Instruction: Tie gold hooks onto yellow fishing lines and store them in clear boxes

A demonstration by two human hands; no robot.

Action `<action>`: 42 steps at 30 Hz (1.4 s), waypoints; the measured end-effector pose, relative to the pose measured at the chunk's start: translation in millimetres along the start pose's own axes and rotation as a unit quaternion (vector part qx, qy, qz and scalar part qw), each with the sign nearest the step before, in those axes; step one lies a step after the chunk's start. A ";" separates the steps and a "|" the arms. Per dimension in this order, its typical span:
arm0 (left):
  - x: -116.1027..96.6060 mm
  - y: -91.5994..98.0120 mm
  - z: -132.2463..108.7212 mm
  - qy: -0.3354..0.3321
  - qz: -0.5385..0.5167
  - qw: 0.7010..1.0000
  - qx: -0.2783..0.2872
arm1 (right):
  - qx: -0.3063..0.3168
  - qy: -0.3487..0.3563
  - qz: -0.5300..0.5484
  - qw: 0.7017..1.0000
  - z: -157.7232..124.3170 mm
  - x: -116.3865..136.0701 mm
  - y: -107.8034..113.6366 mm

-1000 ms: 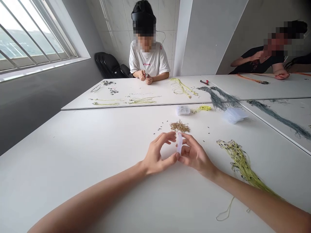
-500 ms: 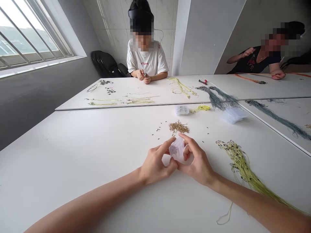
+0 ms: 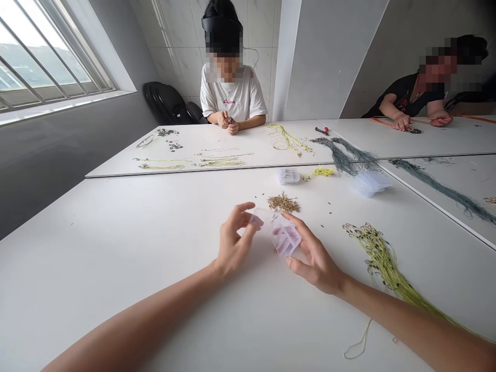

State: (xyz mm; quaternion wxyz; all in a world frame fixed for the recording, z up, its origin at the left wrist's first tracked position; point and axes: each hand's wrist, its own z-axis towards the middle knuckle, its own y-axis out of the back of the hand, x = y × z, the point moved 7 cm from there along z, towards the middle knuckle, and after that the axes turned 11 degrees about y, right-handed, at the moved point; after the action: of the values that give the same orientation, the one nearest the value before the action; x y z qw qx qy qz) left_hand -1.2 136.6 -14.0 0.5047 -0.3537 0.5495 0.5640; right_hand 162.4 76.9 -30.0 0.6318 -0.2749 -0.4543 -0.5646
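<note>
A small clear plastic box (image 3: 285, 238) with inner compartments is between my hands, its lid (image 3: 257, 219) swung open to the left. My right hand (image 3: 313, 253) grips the compartment part along its right side. My left hand (image 3: 235, 238) has the lid's outer edge between thumb and fingers. Just beyond the box lies a pile of gold-coloured small metal pieces (image 3: 284, 202), with a few tiny dark bits scattered about it. To the right of my right hand is a bundle of yellow-green cords (image 3: 387, 263) with dark hooks.
Farther back stand a filled clear box (image 3: 289, 176), yellow cord (image 3: 323, 171) and stacked clear boxes (image 3: 371, 183). Grey-green line bundles (image 3: 341, 155) lie beyond. One person (image 3: 234, 98) sits opposite, another person (image 3: 414, 98) at the far right. Table seams cross the white surface.
The box has gone from closed-looking to open, its lid out to the left. My left hand has moved left, away from my right. The far-right person's raised hand has come down to the table.
</note>
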 end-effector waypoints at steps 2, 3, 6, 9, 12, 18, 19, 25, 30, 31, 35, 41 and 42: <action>3.2 8.3 6.6 0.017 -0.029 0.999 -0.027 | 0.018 0.006 -0.031 0.999 0.3 0.6 -0.9; 3.9 11.7 9.0 0.022 -0.034 0.998 -0.038 | 0.027 0.007 -0.050 0.998 0.2 0.0 -1.5; 5.6 16.0 13.2 0.040 -0.020 0.998 -0.050 | 0.050 0.002 -0.112 0.992 -1.2 -3.9 -4.0; 8.2 11.8 14.0 0.056 0.011 0.998 -0.030 | 0.058 -0.003 -0.161 0.985 -2.8 -6.5 -6.2; 10.7 6.8 14.0 0.050 0.066 0.996 -0.018 | 0.062 0.003 -0.174 0.983 -3.5 -5.4 -8.5; 11.2 4.5 14.9 0.001 0.153 0.988 -0.034 | 0.079 0.055 -0.193 0.976 -4.4 -1.0 -11.9; 6.4 5.4 13.1 -0.029 0.169 0.984 -0.050 | 0.083 0.060 -0.196 0.975 -4.8 -1.4 -12.6; -36.6 -7.8 -23.1 -0.315 0.197 0.928 -0.038 | 0.087 0.073 -0.202 0.973 -3.6 -0.9 -15.0; -33.5 -38.4 -43.3 -0.402 0.165 0.885 0.168 | 0.090 0.096 -0.161 0.978 0.6 5.7 -17.7; -30.0 -40.8 -41.0 -0.386 0.165 0.889 0.183 | 0.086 0.096 -0.156 0.979 1.1 6.1 -17.5; -17.0 -40.8 -23.2 -0.273 0.161 0.929 0.190 | 0.078 0.081 -0.162 0.980 1.2 3.5 -15.6; -7.3 -40.3 -12.2 -0.175 0.181 0.950 0.186 | 0.072 0.074 -0.164 0.981 0.7 0.3 -13.6; -6.8 -40.9 -12.1 -0.171 0.182 0.950 0.187 | 0.069 0.073 -0.163 0.981 0.8 0.0 -13.0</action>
State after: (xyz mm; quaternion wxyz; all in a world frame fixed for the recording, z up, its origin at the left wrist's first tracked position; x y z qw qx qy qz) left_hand 37.7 118.9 -19.9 0.5370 -0.0450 0.6056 0.5855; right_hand 149.6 74.9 -31.8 0.5801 -0.1104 -0.4837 -0.6460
